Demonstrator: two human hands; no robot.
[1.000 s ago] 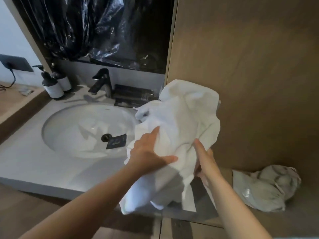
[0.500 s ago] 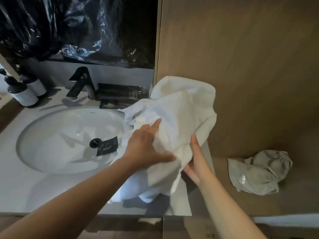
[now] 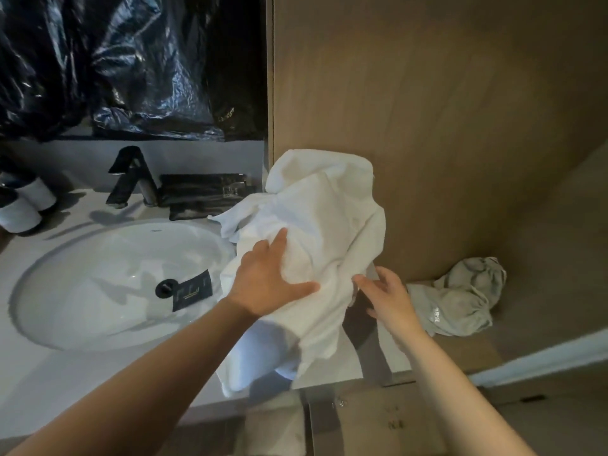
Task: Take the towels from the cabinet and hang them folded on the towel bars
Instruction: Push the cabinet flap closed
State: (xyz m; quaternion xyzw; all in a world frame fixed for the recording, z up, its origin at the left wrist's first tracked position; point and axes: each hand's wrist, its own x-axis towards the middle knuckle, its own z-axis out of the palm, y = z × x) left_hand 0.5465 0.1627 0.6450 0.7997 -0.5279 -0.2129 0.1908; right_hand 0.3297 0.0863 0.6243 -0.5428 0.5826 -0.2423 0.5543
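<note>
A crumpled white towel [image 3: 324, 245] hangs bunched in the air just right of the sink [image 3: 108, 284], over the tabletop [image 3: 98, 383] edge. The left hand [image 3: 268, 284] lies spread on its front, thumb pressing a fold. The right hand [image 3: 386, 294] is open beside the towel's right edge, fingertips touching it. A grey cloth [image 3: 460, 297] lies further right of the sink.

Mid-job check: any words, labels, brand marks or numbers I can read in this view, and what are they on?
No text here is legible enough to quote.
Dark card in the sink basin: a pale line emblem, no readable letters.
Grey cloth on the wooden ledge: a small white mark, too blurred.
Dark packets behind the faucet: pale print, too small.
White towel and pump bottles: no text visible.
</note>
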